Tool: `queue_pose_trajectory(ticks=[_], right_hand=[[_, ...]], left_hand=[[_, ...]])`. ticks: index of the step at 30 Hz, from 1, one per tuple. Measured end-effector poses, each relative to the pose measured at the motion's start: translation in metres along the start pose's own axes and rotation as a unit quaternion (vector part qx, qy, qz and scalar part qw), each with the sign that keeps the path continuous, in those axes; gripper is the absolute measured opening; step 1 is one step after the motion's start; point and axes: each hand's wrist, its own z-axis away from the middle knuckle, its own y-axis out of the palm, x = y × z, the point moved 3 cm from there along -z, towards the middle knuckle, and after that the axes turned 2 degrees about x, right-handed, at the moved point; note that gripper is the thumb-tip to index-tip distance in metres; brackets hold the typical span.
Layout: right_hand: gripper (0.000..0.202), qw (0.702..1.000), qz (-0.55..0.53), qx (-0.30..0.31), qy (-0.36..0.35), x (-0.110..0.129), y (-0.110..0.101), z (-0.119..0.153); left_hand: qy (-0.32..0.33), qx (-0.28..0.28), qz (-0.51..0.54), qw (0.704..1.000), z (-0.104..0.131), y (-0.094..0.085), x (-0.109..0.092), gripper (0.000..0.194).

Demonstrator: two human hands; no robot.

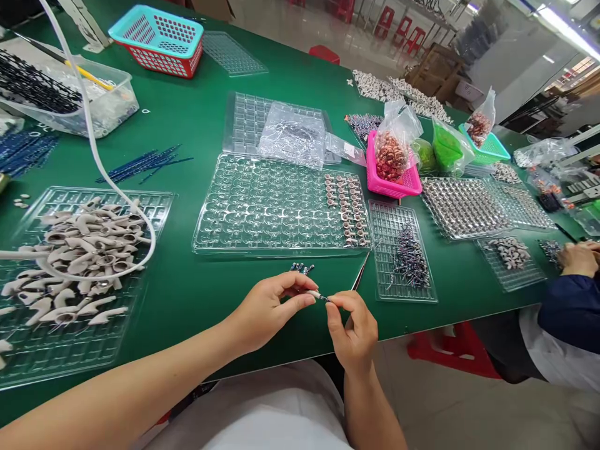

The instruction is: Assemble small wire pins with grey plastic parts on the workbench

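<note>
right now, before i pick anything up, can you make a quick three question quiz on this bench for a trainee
1. True or false: the left hand pinches a small pale part.

2. The red basket has another basket set in it. What colour is that one?
A) pink
B) light blue
C) yellow

3. Fill in the gap: in the large clear tray, the small parts sit toward the ____ end, as seen in the picture.

Key: 1. True. 2. B. 3. right.
</note>
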Motion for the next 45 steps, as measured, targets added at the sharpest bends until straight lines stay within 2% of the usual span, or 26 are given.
queue_pose_trajectory(ticks=[6,22,45], right_hand=[[0.010,1.000,0.013,-0.007,0.021,-0.0015,-0.0009,0.0014],[0.018,0.999,0.012,0.029,-0.029,0.0009,0.0018,-0.0027],[0.027,0.998,-0.025,0.020,-0.057,-0.0002,-0.0002,-0.0014]], left_hand=[[0.019,-0.006,-0.037,0.999,0.0002,-0.0010,0.0004,0.016],[0.046,-0.007,-0.093,0.995,0.0004,-0.0002,0.0009,0.013],[0.108,0.002,-0.068,0.992,0.0011,-0.0008,0.0013,0.008]])
